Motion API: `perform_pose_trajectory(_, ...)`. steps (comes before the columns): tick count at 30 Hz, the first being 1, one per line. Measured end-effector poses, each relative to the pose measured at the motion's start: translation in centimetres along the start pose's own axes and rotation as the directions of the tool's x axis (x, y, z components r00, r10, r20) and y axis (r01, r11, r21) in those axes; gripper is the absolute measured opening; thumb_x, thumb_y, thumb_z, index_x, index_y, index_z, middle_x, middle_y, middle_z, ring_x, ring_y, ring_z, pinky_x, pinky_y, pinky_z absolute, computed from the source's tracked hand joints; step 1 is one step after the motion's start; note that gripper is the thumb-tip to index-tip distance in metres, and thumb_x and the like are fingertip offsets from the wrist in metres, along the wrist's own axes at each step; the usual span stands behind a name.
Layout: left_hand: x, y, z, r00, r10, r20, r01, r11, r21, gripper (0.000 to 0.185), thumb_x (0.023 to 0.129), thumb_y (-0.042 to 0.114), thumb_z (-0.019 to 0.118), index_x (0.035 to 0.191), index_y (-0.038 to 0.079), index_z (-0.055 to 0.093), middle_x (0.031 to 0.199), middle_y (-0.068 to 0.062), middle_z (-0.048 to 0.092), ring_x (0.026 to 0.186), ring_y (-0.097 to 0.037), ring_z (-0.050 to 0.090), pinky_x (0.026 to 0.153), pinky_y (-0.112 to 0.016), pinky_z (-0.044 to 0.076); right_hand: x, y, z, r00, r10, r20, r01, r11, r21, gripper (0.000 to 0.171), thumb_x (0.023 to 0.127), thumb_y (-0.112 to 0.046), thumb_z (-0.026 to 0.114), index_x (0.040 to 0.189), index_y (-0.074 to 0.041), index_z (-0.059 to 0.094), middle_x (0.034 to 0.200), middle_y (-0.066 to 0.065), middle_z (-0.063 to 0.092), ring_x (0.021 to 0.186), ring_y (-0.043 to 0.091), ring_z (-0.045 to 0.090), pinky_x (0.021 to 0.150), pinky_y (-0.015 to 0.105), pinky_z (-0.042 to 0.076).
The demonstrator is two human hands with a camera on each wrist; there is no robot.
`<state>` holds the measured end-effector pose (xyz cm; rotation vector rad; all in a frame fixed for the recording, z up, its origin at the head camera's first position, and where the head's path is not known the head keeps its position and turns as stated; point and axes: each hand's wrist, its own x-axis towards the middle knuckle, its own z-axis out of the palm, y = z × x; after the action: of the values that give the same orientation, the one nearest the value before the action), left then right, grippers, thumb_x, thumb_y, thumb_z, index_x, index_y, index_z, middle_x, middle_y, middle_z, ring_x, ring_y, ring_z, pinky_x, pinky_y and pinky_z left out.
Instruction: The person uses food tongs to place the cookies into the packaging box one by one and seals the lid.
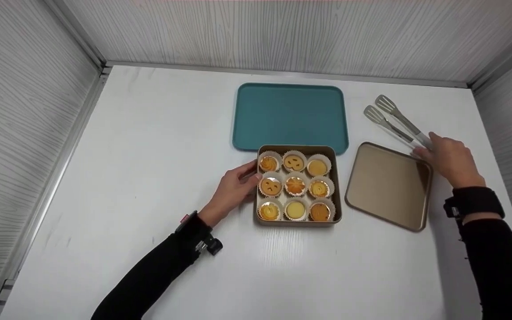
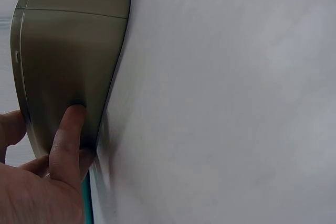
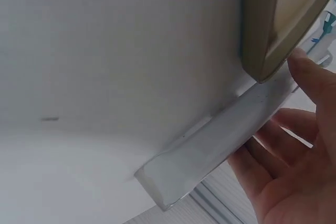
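Left hand [image 1: 234, 189] extended forward, fingers relaxed, thumb pressing flat. Right hand [image 1: 449, 158] reaching forward at the far right, fingers loosely extended. Both forearms in black sleeves, wrists strapped.

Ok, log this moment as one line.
left hand touches cookie tin side | right hand on tongs handle | lid off | tray

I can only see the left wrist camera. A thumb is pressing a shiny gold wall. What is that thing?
Observer: It's the side of a square gold tin. The head view shows nine little cakes in paper cups inside it.
Operator: Where's its lid?
Observer: The lid lies flat on the table, right of the tin and apart from it.
Operator: What's the other hand doing?
Observer: The right hand touches the handle end of metal tongs, just beyond the lid.
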<state>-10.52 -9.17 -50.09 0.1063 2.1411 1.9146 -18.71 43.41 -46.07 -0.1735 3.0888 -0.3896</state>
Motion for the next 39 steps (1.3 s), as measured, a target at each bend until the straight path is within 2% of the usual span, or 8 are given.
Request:
perform_pose_trajectory(4,0.0,0.0,-0.1,1.0,0.007,0.003,-0.007,1.0,0.009,0.057,0.105,0.019,0.063,0.154,-0.002,0.043,0.154,-0.021,0.049,0.136,-0.03,0.056,0.111,-0.034,0.047,-1.6,-0.9,-0.1,0.988,-0.018,-0.153,0.013,1.0,-0.028,0.062,0.105,-0.029,0.063,0.139,0.02,0.048,0.117,0.049,0.055,0.099,0.067,0.056,0.076,0.075,0.047)
perform_pose_trajectory(8,0.0,0.0,-0.3,1.0,-0.002,0.0,0.002,1.0,0.026,0.057,0.105,0.019,0.064,0.155,0.0,0.044,0.154,-0.019,0.05,0.135,-0.028,0.056,0.111,-0.032,0.047,-3.8,-1.9,-0.1,0.952,-0.033,-0.305,0.019,0.999,-0.051,0.046,0.103,-0.023,0.066,0.12,0.02,0.063,0.106,0.045,0.062,0.087,0.063,0.061,0.064,0.074,0.047)
perform_pose_trajectory(14,0.0,-0.2,-0.4,1.0,-0.007,-0.001,0.007,0.999,0.033,0.057,0.105,0.02,0.063,0.155,0.001,0.044,0.155,-0.017,0.049,0.136,-0.027,0.056,0.111,-0.03,0.046,-6.1,-2.7,-0.1,0.922,-0.09,-0.377,0.047,0.991,-0.123,0.036,0.101,-0.016,0.062,0.085,0.014,0.074,0.067,0.032,0.06,0.052,0.05,0.057,0.042,0.064,0.041)
perform_pose_trajectory(17,-0.1,-0.2,-0.3,1.0,-0.011,0.003,0.01,0.999,0.039,0.057,0.106,0.021,0.063,0.156,0.002,0.043,0.156,-0.016,0.048,0.137,-0.025,0.055,0.111,-0.03,0.046,-6.9,-2.9,0.1,0.949,-0.053,-0.312,0.018,0.993,-0.113,0.041,0.101,-0.019,0.062,0.075,0.011,0.072,0.058,0.026,0.057,0.046,0.044,0.053,0.037,0.058,0.038)
perform_pose_trajectory(22,-0.1,-0.1,-0.3,1.0,0.007,0.014,-0.007,0.999,0.032,0.057,0.106,0.021,0.062,0.156,0.001,0.043,0.156,-0.017,0.048,0.138,-0.027,0.054,0.112,-0.033,0.046,-7.7,-2.8,0.2,0.995,0.072,-0.062,-0.075,0.996,-0.043,0.058,0.105,-0.034,0.057,0.056,-0.003,0.063,0.05,0.007,0.049,0.047,0.031,0.048,0.039,0.04,0.032)
perform_pose_trajectory(26,0.0,-0.1,-0.3,1.0,0.004,0.018,-0.004,1.0,0.024,0.057,0.106,0.022,0.062,0.156,0.002,0.043,0.156,-0.016,0.048,0.138,-0.026,0.053,0.112,-0.033,0.046,-7.8,-2.6,0.2,0.994,0.103,0.04,-0.102,0.994,-0.032,0.062,0.105,-0.039,0.055,0.049,-0.012,0.056,0.048,-0.002,0.044,0.049,0.024,0.044,0.042,0.034,0.03)
perform_pose_trajectory(33,0.0,-0.1,-0.2,1.0,0.006,0.021,-0.007,0.999,0.041,0.058,0.106,0.024,0.062,0.156,0.002,0.043,0.156,-0.016,0.048,0.138,-0.026,0.054,0.113,-0.033,0.045,-7.7,-2.0,0.0,0.987,0.097,0.13,-0.096,0.995,-0.014,0.046,0.099,-0.032,0.062,0.07,0.001,0.076,0.055,-0.001,0.056,0.053,0.024,0.049,0.043,0.035,0.035)
perform_pose_trajectory(39,0.1,0.0,-0.1,1.0,0.0,0.021,0.0,0.999,0.035,0.057,0.106,0.022,0.062,0.156,0.002,0.043,0.156,-0.016,0.048,0.137,-0.026,0.054,0.112,-0.031,0.045,-7.6,-1.8,-0.2,0.977,0.109,0.185,-0.111,0.994,0.001,0.035,0.093,-0.025,0.065,0.071,0.0,0.074,0.057,-0.002,0.053,0.055,0.021,0.048,0.045,0.033,0.035)
